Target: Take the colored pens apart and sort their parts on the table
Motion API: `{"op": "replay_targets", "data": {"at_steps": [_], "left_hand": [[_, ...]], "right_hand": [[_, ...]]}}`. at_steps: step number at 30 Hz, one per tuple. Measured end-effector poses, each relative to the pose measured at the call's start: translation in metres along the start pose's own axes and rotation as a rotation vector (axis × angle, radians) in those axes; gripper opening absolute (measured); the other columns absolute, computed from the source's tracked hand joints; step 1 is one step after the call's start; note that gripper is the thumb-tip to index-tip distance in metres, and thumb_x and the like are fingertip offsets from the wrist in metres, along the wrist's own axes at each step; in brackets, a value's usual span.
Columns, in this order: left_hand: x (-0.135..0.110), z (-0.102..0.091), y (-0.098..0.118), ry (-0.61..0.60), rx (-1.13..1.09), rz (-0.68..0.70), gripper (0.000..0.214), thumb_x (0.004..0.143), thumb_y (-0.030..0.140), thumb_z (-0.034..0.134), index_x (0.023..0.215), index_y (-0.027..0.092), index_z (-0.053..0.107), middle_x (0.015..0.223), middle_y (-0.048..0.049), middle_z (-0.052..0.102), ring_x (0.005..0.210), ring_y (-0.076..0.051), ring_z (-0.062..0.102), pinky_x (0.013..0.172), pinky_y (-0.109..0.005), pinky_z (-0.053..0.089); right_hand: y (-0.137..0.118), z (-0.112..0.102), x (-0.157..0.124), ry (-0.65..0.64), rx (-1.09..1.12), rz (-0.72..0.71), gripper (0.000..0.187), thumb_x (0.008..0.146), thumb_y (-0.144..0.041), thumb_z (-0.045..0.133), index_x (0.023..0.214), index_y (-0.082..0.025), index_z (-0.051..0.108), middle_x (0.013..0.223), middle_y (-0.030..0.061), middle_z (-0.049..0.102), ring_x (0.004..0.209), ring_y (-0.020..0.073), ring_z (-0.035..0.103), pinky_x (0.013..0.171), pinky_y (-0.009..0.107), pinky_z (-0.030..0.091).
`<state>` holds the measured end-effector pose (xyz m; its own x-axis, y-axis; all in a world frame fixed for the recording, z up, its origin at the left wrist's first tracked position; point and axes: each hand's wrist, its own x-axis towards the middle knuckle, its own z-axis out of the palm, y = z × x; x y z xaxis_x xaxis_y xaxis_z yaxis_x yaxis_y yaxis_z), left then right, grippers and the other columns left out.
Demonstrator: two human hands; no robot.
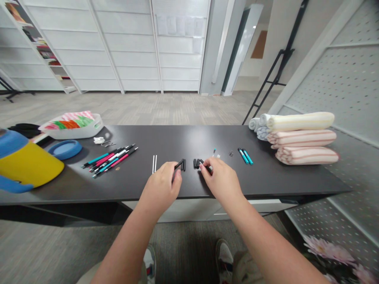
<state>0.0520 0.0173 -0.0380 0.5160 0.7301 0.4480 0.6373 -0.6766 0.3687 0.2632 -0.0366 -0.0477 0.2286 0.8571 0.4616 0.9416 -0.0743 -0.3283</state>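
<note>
My left hand is closed, with a slim black pen part pinched between thumb and forefinger. Short black tubes lie on the table just right of its fingertips. Across a small gap, my right hand is closed on another black pen part, mostly covered by the fingers. A couple of black tubes rest beside those fingers. Two thin white refills stand out left of my left hand. Beyond my right hand are small metal pieces, a tiny teal piece and two teal barrels.
A pile of coloured pens lies left on the dark table. Behind it are a blue lid, a yellow-and-blue container and a white basket. Rolled towels are stacked at the right end.
</note>
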Motion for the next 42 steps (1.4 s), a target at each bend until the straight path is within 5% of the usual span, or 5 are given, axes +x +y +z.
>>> {"op": "replay_targets", "data": {"at_steps": [18,24,28,33,42], "left_hand": [[-0.003,0.013,-0.002,-0.024,0.197,0.106,0.036,0.111,0.032,0.042,0.142,0.02,0.055,0.108,-0.0088,0.073,0.101,-0.026,0.069,0.087,-0.04,0.054],[-0.001,0.012,-0.001,-0.001,0.131,0.065,0.022,0.109,0.025,0.041,0.116,0.018,0.061,0.105,-0.0098,0.071,0.098,-0.025,0.066,0.087,-0.039,0.053],[0.002,0.005,0.001,-0.131,0.193,0.165,0.027,0.11,0.028,0.042,0.119,0.02,0.066,0.101,-0.0087,0.07,0.095,-0.026,0.063,0.085,-0.04,0.051],[0.001,0.004,0.0,-0.184,0.114,0.272,0.032,0.109,0.028,0.048,0.138,0.022,0.059,0.103,-0.0064,0.072,0.096,-0.025,0.063,0.094,-0.041,0.051],[-0.001,0.002,-0.009,-0.182,-0.113,0.251,0.024,0.109,0.033,0.047,0.117,0.022,0.067,0.108,-0.0048,0.075,0.101,-0.022,0.065,0.093,-0.037,0.05]], "right_hand": [[0.001,0.002,0.001,-0.037,0.097,-0.028,0.016,0.098,-0.026,0.06,0.11,-0.021,0.071,0.104,0.0074,0.076,0.094,0.025,0.071,0.083,0.035,0.051],[0.003,-0.006,0.002,-0.011,0.265,-0.001,0.02,0.103,-0.03,0.051,0.106,-0.022,0.069,0.097,0.006,0.076,0.079,0.0203,0.067,0.077,0.032,0.048],[0.0,-0.015,0.001,-0.167,0.486,-0.024,0.03,0.106,-0.045,0.048,0.11,-0.022,0.067,0.093,0.0041,0.077,0.077,0.0188,0.069,0.071,0.029,0.047],[-0.003,-0.017,0.002,-0.329,0.371,-0.155,0.046,0.108,-0.047,0.046,0.072,-0.022,0.061,0.064,-0.0013,0.063,0.059,0.0149,0.055,0.06,0.028,0.034],[0.003,-0.017,0.004,-0.406,0.446,-0.206,0.044,0.107,-0.044,0.05,0.074,-0.021,0.067,0.066,-0.0018,0.068,0.061,0.0131,0.059,0.062,0.025,0.034]]}}
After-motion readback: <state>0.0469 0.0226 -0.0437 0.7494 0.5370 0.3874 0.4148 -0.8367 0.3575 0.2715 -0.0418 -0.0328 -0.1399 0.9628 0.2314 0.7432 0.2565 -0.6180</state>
